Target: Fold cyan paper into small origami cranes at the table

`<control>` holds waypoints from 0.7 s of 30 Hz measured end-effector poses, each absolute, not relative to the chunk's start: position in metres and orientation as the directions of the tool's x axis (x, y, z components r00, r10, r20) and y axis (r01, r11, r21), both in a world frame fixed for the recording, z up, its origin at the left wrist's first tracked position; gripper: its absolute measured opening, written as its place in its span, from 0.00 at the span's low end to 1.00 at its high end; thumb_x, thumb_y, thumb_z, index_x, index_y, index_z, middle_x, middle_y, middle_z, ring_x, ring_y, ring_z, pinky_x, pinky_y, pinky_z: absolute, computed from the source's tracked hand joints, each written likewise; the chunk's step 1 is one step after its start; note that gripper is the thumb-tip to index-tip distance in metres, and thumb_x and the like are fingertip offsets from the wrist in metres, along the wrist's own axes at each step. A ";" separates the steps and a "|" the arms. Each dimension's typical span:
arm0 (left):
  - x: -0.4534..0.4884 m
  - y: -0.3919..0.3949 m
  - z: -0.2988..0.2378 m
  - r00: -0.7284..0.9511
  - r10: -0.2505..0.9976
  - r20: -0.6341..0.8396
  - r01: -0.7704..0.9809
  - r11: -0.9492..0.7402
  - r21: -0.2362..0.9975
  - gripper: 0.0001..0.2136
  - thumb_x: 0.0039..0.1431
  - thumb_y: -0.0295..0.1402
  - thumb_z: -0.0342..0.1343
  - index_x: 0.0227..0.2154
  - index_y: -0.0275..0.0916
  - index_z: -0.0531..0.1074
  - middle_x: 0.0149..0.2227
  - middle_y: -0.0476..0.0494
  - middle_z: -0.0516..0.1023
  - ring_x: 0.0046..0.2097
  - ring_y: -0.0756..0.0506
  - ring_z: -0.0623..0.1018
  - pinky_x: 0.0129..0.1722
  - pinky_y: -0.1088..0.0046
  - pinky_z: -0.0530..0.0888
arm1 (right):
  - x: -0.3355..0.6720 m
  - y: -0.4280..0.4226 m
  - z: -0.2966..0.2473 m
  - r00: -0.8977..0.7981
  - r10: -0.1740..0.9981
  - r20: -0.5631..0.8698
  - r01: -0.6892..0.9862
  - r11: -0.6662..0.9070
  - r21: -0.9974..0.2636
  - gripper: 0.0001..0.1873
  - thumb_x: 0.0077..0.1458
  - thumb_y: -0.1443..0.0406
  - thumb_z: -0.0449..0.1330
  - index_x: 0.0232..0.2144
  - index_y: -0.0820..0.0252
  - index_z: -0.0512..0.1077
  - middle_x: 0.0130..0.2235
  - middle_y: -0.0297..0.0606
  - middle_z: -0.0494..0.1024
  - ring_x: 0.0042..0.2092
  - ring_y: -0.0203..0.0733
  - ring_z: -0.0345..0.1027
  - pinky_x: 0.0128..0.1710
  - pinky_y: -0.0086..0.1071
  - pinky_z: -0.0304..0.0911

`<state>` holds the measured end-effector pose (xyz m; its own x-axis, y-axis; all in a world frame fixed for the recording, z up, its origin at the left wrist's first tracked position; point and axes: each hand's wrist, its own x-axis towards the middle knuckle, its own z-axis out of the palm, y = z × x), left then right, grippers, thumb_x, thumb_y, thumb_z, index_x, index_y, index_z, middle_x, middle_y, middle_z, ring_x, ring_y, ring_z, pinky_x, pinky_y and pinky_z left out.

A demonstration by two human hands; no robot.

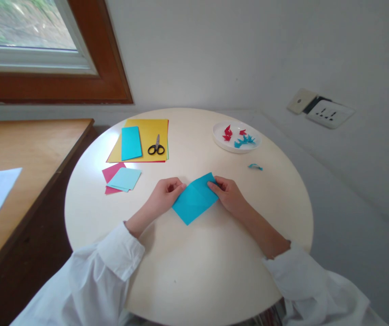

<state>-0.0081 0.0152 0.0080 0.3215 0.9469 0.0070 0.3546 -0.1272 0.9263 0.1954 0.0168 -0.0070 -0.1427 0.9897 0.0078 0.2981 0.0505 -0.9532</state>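
A creased sheet of blue paper [196,199] is stretched between my two hands above the round white table [194,276]. My left hand [167,194] pinches its left edge between thumb and fingers. At the upper right corner, my right hand [228,192] grips the sheet with the thumb on top. One corner of the paper points toward me. Faint fold lines cross its surface. The fingertips beneath the sheet are hidden.
Small pink and light blue paper squares [125,179] lie left. Behind them, yellow sheets [146,127] carry a blue paper stack [131,142] and scissors [156,147]. At right, a white plate [218,140] holds red and blue folded pieces; a blue strip [255,167] lies nearer.
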 end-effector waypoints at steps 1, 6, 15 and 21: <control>-0.008 0.015 0.008 0.290 0.957 0.006 0.337 -0.108 0.935 0.16 0.55 0.42 0.49 0.17 0.38 0.58 0.18 0.55 0.55 0.21 0.54 0.57 0.20 0.76 0.54 | 0.196 0.017 -0.007 -0.141 0.990 0.007 0.294 0.049 -0.955 0.16 0.46 0.53 0.56 0.22 0.60 0.65 0.22 0.31 0.64 0.26 0.35 0.55 0.26 0.30 0.53; -0.009 0.014 0.011 0.142 0.988 -0.053 0.240 0.017 0.971 0.14 0.54 0.40 0.50 0.18 0.38 0.59 0.17 0.55 0.56 0.20 0.54 0.56 0.19 0.77 0.53 | 0.196 0.016 -0.007 -0.133 0.991 -0.006 0.275 0.031 -0.961 0.16 0.46 0.52 0.56 0.23 0.60 0.66 0.23 0.32 0.66 0.27 0.36 0.57 0.28 0.31 0.56; -0.008 0.014 0.011 0.425 0.904 -0.041 0.304 -0.100 0.947 0.15 0.53 0.44 0.50 0.21 0.36 0.65 0.20 0.52 0.62 0.24 0.52 0.62 0.22 0.76 0.59 | 0.194 0.015 -0.003 -0.175 0.985 0.007 0.287 0.057 -0.956 0.15 0.47 0.53 0.56 0.20 0.59 0.63 0.21 0.30 0.62 0.25 0.34 0.53 0.25 0.29 0.52; -0.008 0.014 0.009 0.358 0.933 -0.022 0.295 -0.091 0.951 0.15 0.53 0.42 0.51 0.19 0.37 0.63 0.20 0.53 0.60 0.23 0.53 0.60 0.21 0.76 0.58 | 0.193 0.015 -0.004 -0.172 0.985 0.005 0.293 0.056 -0.955 0.16 0.47 0.53 0.56 0.20 0.59 0.62 0.21 0.30 0.61 0.25 0.34 0.53 0.25 0.29 0.52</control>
